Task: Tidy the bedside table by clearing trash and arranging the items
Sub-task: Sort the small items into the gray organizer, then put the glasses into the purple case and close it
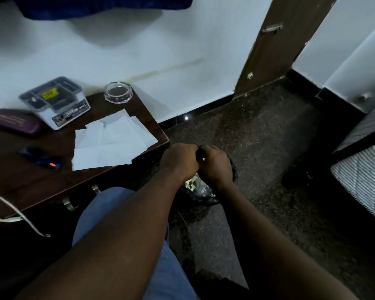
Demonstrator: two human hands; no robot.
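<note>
Waste bin (pixel 234 177) — black-lined, on the floor just beside the counter (pixel 30 182), with pale scraps lying inside.

Left hand (pixel 179 160) and right hand (pixel 217 166) met above its mouth. The fingers of both were curled tight round a small dark item (pixel 200 153) held between them, too hidden to name.

On the counter:
- loose white papers (pixel 110 141), reaching the corner nearest the bin
- glass ashtray (pixel 118 92), at the back corner
- white box with a clear lid (pixel 54 100)
- maroon case (pixel 14 121)
- small blue object (pixel 41 158)

Hazards, as judged:
- The item sat over the bin's far rim rather than its middle, so a careless release could have sent it onto the floor.
- Hands pressing on the liner might have tipped the bin.
- The left forearm, swinging back for the papers, could have swept them off the edge — or knocked the ashtray.
</note>
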